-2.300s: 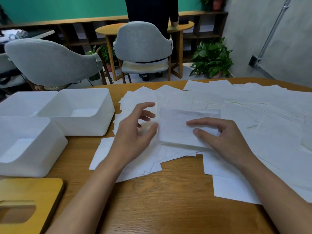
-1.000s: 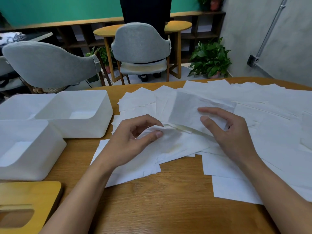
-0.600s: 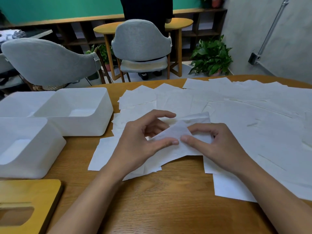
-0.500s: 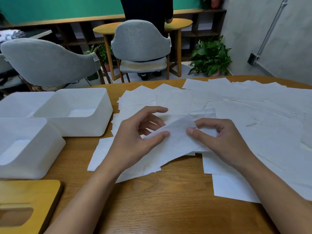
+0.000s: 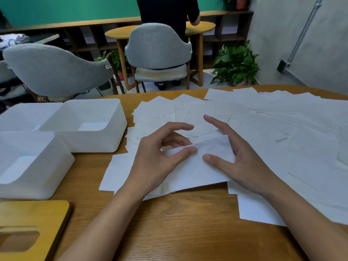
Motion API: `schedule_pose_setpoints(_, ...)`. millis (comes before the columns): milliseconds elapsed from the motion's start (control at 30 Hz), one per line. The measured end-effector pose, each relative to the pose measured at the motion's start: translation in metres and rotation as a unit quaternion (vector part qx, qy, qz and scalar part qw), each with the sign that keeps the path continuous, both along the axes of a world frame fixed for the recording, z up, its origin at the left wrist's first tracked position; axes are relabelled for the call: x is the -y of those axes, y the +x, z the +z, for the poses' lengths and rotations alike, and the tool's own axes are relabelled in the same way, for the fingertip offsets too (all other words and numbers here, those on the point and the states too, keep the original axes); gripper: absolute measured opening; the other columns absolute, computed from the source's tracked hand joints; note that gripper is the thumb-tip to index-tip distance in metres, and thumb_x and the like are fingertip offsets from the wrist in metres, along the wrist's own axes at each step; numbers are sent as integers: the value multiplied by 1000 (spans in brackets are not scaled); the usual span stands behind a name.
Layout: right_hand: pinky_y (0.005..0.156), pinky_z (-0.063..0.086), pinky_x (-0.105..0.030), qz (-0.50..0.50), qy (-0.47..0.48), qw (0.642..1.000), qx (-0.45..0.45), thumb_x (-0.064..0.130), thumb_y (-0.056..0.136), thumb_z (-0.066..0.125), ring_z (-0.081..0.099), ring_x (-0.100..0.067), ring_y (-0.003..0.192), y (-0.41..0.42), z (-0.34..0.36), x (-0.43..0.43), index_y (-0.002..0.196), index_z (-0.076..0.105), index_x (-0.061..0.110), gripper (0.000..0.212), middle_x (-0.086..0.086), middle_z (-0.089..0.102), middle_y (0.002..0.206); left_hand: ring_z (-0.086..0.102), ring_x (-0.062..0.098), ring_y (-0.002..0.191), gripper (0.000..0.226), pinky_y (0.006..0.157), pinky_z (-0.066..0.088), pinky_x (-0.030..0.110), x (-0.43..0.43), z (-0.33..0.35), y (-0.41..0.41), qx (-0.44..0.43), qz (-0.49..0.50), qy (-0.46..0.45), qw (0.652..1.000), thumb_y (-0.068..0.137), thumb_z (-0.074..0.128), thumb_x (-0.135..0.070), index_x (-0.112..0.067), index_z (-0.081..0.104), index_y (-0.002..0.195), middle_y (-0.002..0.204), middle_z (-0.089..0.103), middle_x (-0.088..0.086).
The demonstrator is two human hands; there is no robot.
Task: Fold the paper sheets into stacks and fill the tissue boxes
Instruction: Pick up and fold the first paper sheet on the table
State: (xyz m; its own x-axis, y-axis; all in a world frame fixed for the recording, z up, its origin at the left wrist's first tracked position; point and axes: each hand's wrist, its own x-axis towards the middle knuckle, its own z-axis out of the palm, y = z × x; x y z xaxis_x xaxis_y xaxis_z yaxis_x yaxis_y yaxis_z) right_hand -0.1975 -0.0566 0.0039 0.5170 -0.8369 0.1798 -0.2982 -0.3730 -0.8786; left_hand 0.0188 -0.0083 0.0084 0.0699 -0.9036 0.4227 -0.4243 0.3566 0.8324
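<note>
Nearest my view, a yellow wooden lid with an oblong slot (image 5: 28,219) lay on the brown wooden table (image 5: 178,232). Over the pile, the left hand (image 5: 160,157) pinched the raised fold of a half-folded white paper sheet (image 5: 197,170) between thumb and curled fingers, while the right hand (image 5: 250,164), fingers straight and spread, pressed its thumb on the same sheet. Loose white sheets (image 5: 282,129) overlapped beyond, and three open white plastic tissue boxes (image 5: 94,142) stood at left with no stack visible inside. I judged the risk plain: if that thumb slipped, the thin sheet could skew or drag a neighbour into the crease, leaving a crooked fold that would sit badly in a box.
</note>
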Motion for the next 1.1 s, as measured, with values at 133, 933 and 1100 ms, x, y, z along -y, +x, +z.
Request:
schedule_pose_setpoints(133,118,28,-20,-5,-4,1000,23,29,93,74,25,14,147,0,2,0,150,28,64,81,44,28,155,73,15,96,41,90,56,20,1,-5,-4,-10,35,-23,999,85,87,-22,-27,70,122,95,75,-15)
schedule_pose_setpoints(933,95,52,-21,27,19,997,70,29,93,75,65,-8,118,-10,2,8,129,68,37,38,14,69,126,66,-6,106,50,77,57,18,3,-8,-6,-108,16,100,989,94,77,-29,-44,55,136,121,61,-40)
schedule_pose_setpoints(1100,98,43,-8,-72,-9,995,66,6,96,69,61,8,119,-13,-3,16,112,79,33,33,26,73,118,64,6,110,67,83,56,21,5,-15,0,6,28,57,998,89,83,-34,-42,43,142,122,64,-15)
